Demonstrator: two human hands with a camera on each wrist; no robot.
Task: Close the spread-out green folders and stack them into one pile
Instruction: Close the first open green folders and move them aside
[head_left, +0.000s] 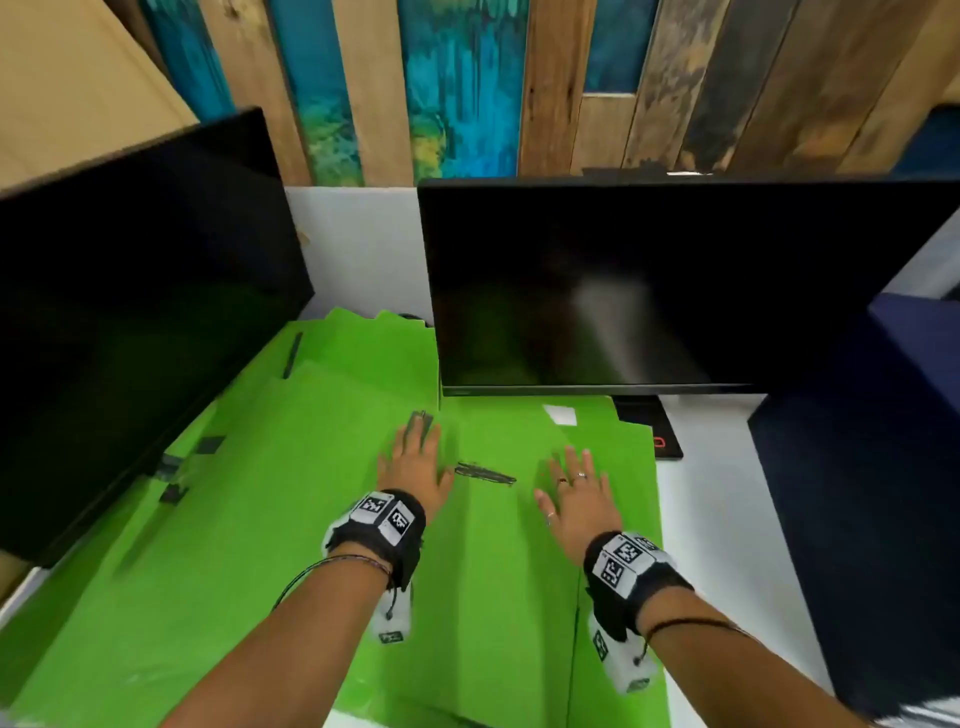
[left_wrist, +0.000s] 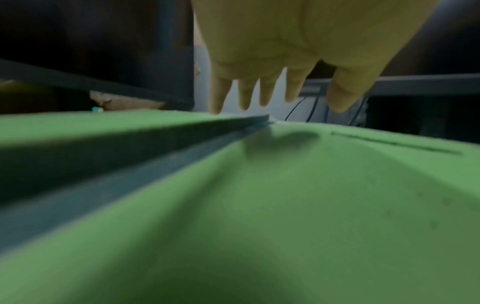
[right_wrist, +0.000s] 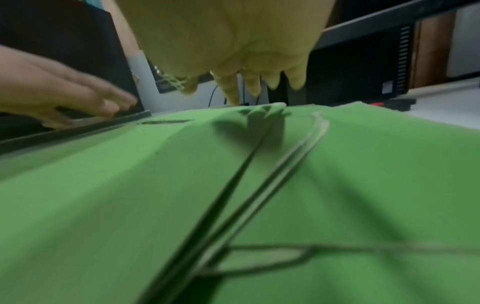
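Note:
Several bright green folders (head_left: 291, 467) lie spread and overlapping across the white desk, some opened flat with black clips showing. My left hand (head_left: 415, 462) lies flat, fingers straight, on a folder near the middle, beside a dark metal clip (head_left: 485, 474). My right hand (head_left: 576, 491) rests flat with fingers spread on the folder (head_left: 613, 447) at the right. In the left wrist view the left hand's fingers (left_wrist: 262, 90) hang straight over green sheets (left_wrist: 285, 205). The right wrist view has the right hand's fingers (right_wrist: 249, 84) above layered green edges (right_wrist: 259, 164).
Two dark monitors stand behind the folders, one at the left (head_left: 130, 291) and one at the right (head_left: 649, 286). A black stand base (head_left: 654, 426) sits right of the folders. Bare white desk (head_left: 727, 519) and a dark blue panel (head_left: 883, 493) are to the right.

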